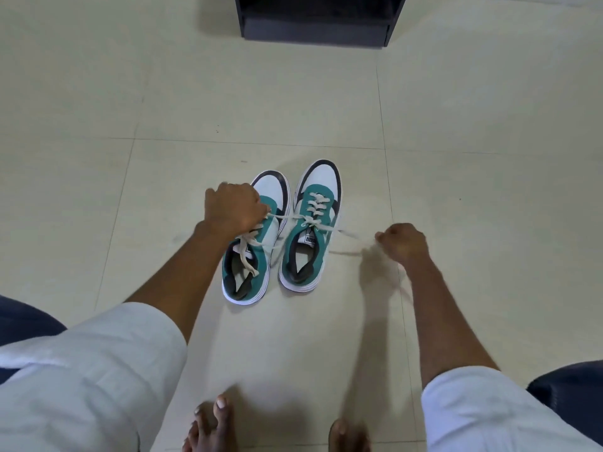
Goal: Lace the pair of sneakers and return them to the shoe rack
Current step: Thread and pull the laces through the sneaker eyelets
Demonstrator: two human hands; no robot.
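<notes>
Teal-and-white sneakers side by side on the tiled floor [456, 109] at frame centre: left sneaker [251, 256], right sneaker [310, 230]. Left hand [233, 208] over the left sneaker, fingers pinched on one end of the white lace [287, 217]. Right hand [403, 243] lower right, closed on the other end, stretched taut. Dark shoe rack [315, 27] at top centre.

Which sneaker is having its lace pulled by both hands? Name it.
The right-hand sneaker: its lace ends run out to the left hand and the right hand.
</notes>
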